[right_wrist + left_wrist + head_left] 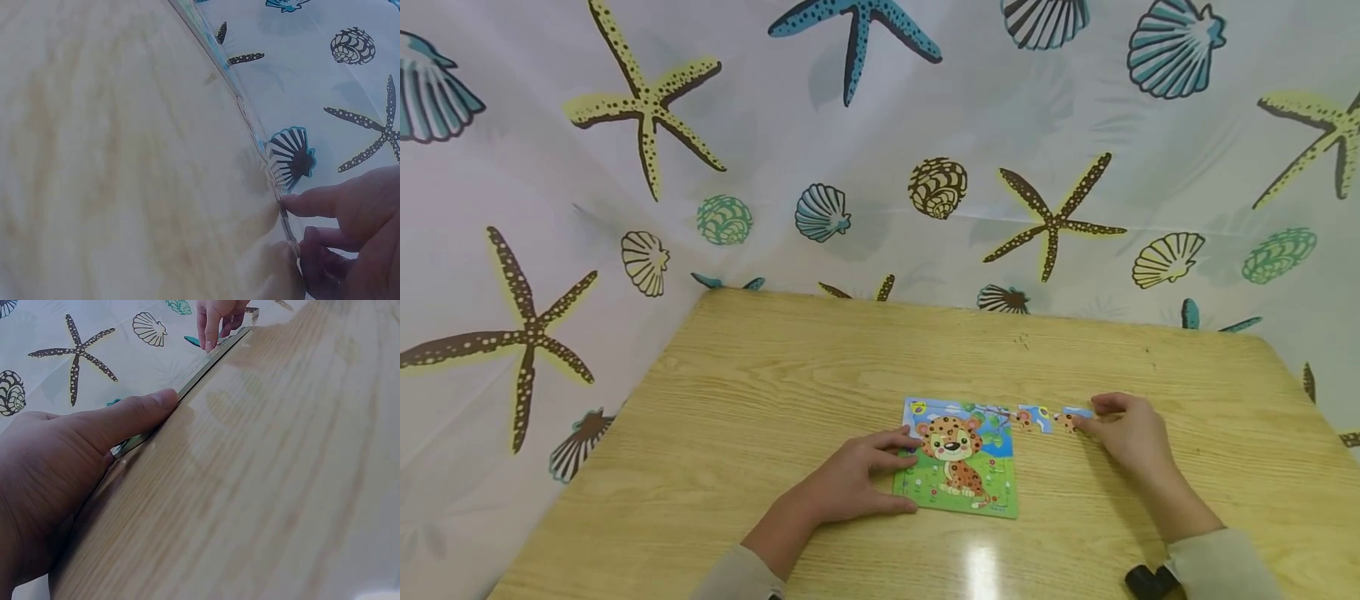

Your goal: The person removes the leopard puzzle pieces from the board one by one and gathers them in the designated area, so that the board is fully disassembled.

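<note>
A jigsaw puzzle (pixel 953 483) with a cartoon leopard on green grass lies flat on the wooden table. My left hand (pixel 857 475) rests at its left side, fingers over the picture and thumb along the near edge. In the left wrist view the thumb (pixel 140 415) lies against the board's thin edge. To the right of the board is a loose puzzle piece (pixel 1039 418) with blue sky and a bit of leopard. My right hand (pixel 1131 433) pinches another puzzle piece (pixel 1066 421) beside it, thumb and fingertips at its edges, partly hiding it.
The wooden table (pixel 760 375) reaches back to a white curtain (pixel 880 142) printed with starfish and shells. A small black object (pixel 1142 581) sits by the right sleeve at the near edge of the view.
</note>
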Available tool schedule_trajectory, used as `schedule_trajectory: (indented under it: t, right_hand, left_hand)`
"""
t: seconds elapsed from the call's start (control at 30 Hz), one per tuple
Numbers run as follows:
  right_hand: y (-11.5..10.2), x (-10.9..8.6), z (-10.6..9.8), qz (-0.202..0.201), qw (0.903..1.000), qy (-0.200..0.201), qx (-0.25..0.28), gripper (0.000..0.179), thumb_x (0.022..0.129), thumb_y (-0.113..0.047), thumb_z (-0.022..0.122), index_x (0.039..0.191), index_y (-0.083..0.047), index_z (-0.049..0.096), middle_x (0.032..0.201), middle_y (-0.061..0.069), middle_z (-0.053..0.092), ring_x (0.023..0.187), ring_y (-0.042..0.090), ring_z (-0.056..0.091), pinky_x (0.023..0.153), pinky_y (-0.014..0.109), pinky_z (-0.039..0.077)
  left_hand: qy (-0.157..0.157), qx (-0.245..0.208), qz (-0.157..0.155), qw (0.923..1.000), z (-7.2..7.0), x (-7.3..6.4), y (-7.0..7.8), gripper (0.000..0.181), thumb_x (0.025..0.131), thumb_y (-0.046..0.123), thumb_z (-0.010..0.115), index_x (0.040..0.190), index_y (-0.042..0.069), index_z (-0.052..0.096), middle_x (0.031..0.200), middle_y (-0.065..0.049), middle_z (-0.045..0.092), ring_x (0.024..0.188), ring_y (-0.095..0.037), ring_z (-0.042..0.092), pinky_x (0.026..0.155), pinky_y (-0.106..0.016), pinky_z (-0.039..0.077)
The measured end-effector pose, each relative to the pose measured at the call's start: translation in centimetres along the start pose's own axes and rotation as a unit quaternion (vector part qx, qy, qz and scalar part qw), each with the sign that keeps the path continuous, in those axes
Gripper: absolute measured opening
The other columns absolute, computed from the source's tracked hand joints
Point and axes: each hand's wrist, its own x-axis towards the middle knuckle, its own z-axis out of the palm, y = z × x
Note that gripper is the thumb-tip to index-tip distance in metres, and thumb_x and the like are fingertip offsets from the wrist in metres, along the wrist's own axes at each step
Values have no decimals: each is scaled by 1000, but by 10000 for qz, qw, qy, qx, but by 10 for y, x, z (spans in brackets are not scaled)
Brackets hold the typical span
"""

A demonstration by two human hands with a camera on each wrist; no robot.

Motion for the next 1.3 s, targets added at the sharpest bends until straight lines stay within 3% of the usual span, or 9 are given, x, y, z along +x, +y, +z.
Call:
schedule_trajectory:
  t: [0.1,0.23,0.37,0.53,0.7,1.3]
  right_hand:
    - [0,0,0,133,9994,-57,306,59,90,-28,75,133,7,56,124,27,60,101,33,66,72,31,59]
    - [0,3,-2,345,9951,-174,913,59,91,-28,74,136,4,54,117,17,58,84,14,64,63,22,56]
    - [-3,4,-5,430,9862,-482,1525,61,93,-29,72,141,3,50,110,10,58,74,7,64,65,24,59]
    - [-8,4,-3,363,9734,-980,2037,61,95,-23,70,143,7,45,101,5,63,76,8,69,71,26,62]
    - [-13,2,2,237,9685,-1313,2101,59,95,-21,69,141,8,46,97,3,67,78,10,69,74,27,62]
    - [-42,-6,29,-273,9629,-1750,2038,42,95,-14,68,129,9,59,103,12,68,85,15,70,77,29,62]
  left_hand:
    - [-10,-52,-68,10000,0,0,0,63,80,38,84,130,4,65,147,1,54,148,-25,38,117,-48,38]
    - [7,-64,-79,9999,1,0,0,63,80,37,84,129,4,65,147,1,54,148,-25,38,117,-47,38]
    - [58,-8,-28,10000,1,0,0,62,79,37,84,127,3,66,146,0,55,146,-27,40,117,-48,38]
    - [123,-37,-19,9999,1,0,-1,61,79,37,85,126,4,68,144,0,56,146,-26,41,117,-47,38]
    - [138,-8,-17,9999,1,0,0,59,79,38,85,125,5,69,144,0,57,145,-26,42,117,-48,38]
    - [114,-87,-96,9999,0,-1,1,58,78,37,86,125,7,69,144,1,57,146,-25,41,117,-48,38]
